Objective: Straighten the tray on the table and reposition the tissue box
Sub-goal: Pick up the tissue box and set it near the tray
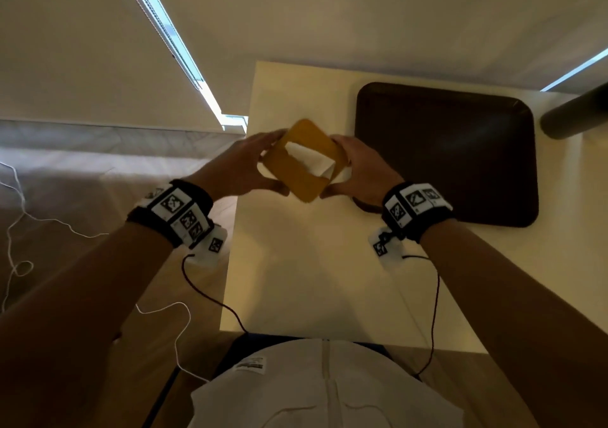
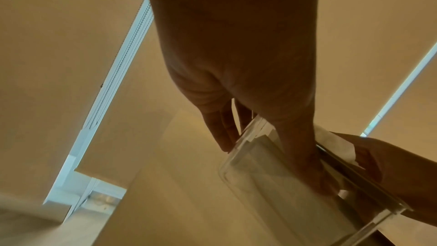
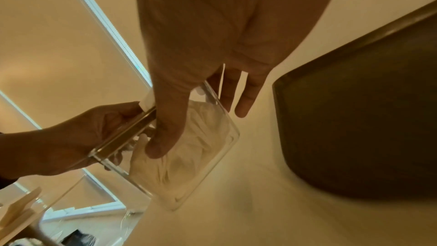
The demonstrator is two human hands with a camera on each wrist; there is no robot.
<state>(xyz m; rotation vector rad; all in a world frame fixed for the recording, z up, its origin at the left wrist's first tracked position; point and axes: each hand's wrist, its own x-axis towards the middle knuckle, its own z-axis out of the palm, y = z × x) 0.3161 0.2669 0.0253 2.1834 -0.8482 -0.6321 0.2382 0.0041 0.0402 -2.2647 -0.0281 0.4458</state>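
Note:
The tissue box (image 1: 304, 177), clear-walled with a yellow lid and a white tissue (image 1: 309, 161) sticking out of its slot, sits skewed to the cream table (image 1: 296, 279) near its far left corner. My left hand (image 1: 269, 161) grips its left side, thumb toward me and fingers on the far side. My right hand (image 1: 339, 167) grips the right side the same way. Whether the box touches the table I cannot tell. The left wrist view has my thumb across the clear wall (image 2: 260, 171); the right wrist view shows crumpled tissue inside (image 3: 189, 156). The dark brown tray (image 1: 444, 154) (image 3: 354, 119) lies just right of my right hand.
A dark cylinder (image 1: 572, 115) reaches in over the table's far right corner beside the tray. The table's left edge (image 1: 235, 230) drops to a wooden floor with loose white cable (image 1: 19, 217). Bare tabletop stretches between the box and my body.

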